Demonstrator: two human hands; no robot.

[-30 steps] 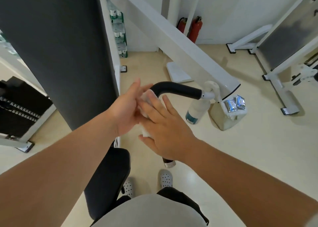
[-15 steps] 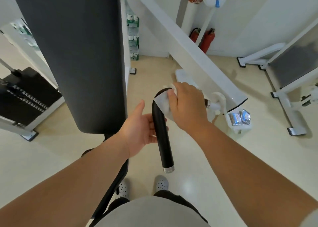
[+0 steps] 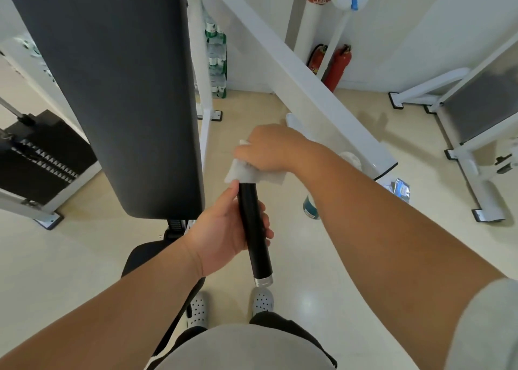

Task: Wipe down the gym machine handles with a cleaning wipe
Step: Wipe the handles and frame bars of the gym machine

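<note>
Handle [image 3: 253,229] seen black, end cap [image 3: 263,281] silver. Wipe [image 3: 241,173] seen white. Back pad [image 3: 117,89] dark grey. Frame beam [image 3: 280,55] painted white. Floor [image 3: 84,252] cream. Fire extinguishers [image 3: 338,67] red. Clogs [image 3: 262,301] pale grey, dotted with holes. Weight stack [image 3: 56,145] black, marked with white ticks.

The left hand [image 3: 227,229] grips the black handle [image 3: 256,229] at mid-length, fingers curled round it. Above that grip, the right hand [image 3: 269,149] clasps a white cleaning wipe [image 3: 244,172] wrapped over the handle's upper end. The handle's silver end cap [image 3: 263,281] points down toward the floor. Left of the handle stands a dark back pad [image 3: 117,89]. Right of the handle, a spray bottle [image 3: 311,207] shows partly behind the right forearm.
</note>
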